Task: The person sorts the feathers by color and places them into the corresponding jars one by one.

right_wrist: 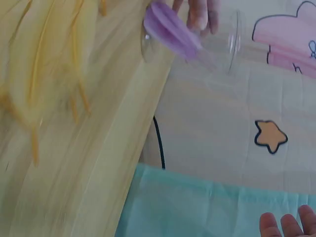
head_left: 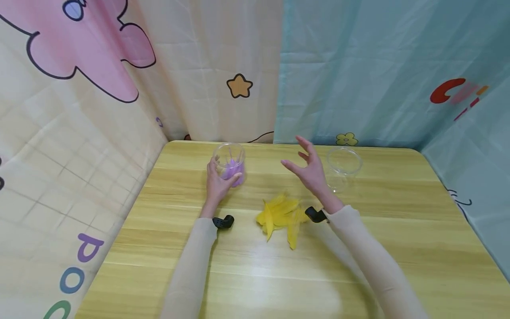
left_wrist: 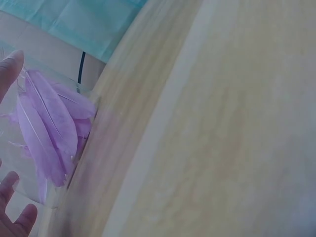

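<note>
On the left of the table, a clear cup (head_left: pixel 229 153) stands upright with purple feathers (head_left: pixel 234 170) inside. My left hand (head_left: pixel 217 181) holds this cup, the thumb on its near side and the fingers round its left side. The feathers show closely through the clear wall in the left wrist view. My right hand (head_left: pixel 311 173) is in the air with nothing in it, fingers spread and thumb apart. A pile of yellow feathers (head_left: pixel 280 213) lies on the table between the two forearms. Behind the right hand stands a second clear cup (head_left: pixel 344 168), with no feathers seen inside.
The wooden table (head_left: pixel 255 274) ends at the back against hanging curtains (head_left: pixel 215 88) with cartoon prints. Both wrists carry small black cameras, and the right one's camera (head_left: pixel 315 215) is beside the yellow feathers.
</note>
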Demonstrator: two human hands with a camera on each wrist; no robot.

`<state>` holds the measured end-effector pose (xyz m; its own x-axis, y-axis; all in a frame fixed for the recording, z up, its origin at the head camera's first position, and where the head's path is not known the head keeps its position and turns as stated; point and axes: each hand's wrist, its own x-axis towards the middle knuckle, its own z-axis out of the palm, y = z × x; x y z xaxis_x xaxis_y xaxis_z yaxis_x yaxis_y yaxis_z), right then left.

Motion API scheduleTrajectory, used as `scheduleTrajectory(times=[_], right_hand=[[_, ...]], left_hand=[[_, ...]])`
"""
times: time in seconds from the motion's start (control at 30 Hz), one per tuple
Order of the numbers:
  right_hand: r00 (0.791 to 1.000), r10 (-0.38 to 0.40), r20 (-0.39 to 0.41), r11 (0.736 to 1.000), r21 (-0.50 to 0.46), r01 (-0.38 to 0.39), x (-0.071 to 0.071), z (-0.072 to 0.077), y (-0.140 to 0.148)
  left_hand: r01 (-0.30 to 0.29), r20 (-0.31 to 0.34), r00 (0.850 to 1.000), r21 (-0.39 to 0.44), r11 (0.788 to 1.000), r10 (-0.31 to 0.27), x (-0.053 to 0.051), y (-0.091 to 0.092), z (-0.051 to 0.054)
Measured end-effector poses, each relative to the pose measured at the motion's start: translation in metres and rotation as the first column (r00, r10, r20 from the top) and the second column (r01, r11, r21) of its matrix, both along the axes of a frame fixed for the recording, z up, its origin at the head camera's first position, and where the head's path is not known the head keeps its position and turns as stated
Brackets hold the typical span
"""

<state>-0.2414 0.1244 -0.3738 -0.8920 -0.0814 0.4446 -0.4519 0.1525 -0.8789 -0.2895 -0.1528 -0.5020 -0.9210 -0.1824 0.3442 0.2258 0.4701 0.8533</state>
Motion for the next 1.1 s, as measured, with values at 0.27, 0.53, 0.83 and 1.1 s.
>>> scheduleTrajectory(times=[0.27, 0.53, 0.83, 1.1], right_hand=[[0.970, -0.220, -0.105, 0.908, -0.384, 0.164, -0.015, -0.025, 0.084], [0.946, -0.317, 0.072, 0.928, -0.184, 0.325, -0.018, -0.051, 0.137], [0.946, -0.181, 0.268, 0.982, -0.007, 0.190, -0.021, -0.079, 0.151], [0.936, -0.092, 0.340, 0.994, -0.030, 0.109, -0.012, -0.075, 0.146]], left_hand=[[0.003, 0.025, 1.000, 0.002, 1.000, -0.003, -0.002, -0.001, 0.003], [0.002, 0.011, 1.000, -0.003, 1.000, -0.002, -0.002, -0.003, 0.003], [0.011, 0.017, 1.000, -0.012, 1.000, -0.011, 0.001, -0.003, 0.000], [0.010, 0.013, 1.000, -0.012, 1.000, -0.010, 0.001, -0.001, 0.001]])
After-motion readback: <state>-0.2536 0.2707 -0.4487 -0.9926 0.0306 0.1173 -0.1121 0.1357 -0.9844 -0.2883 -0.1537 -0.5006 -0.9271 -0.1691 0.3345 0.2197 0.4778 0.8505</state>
